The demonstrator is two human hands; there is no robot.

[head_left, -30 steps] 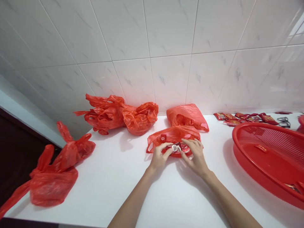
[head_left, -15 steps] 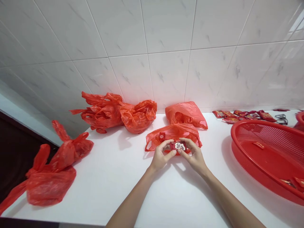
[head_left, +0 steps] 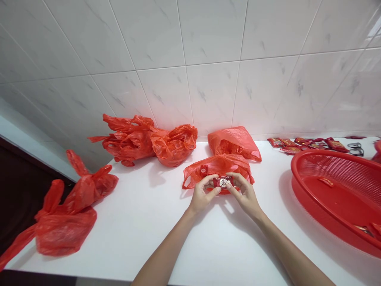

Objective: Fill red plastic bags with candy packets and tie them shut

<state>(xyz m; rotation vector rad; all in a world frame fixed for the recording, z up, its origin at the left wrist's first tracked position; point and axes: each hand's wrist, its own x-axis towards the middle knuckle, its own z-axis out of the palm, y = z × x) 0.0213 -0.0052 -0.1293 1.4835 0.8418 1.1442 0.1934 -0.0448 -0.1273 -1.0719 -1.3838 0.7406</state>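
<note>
Left hand (head_left: 203,194) and right hand (head_left: 243,194) pinch a red packet (head_left: 222,182) between fingertips; its white label (head_left: 223,182) is unreadable; red plastic bag (head_left: 218,170) beneath, on desk (head_left: 149,230).

My fingers (head_left: 214,192) cover both ends of the red packet (head_left: 222,182), and its small print is too tiny to read. Far to their right, the picture's edge cuts off the red basket (head_left: 327,154) and a red thing (head_left: 378,151) behind it; the wrappers (head_left: 306,144) beyond my fingers are too small to read.
</note>
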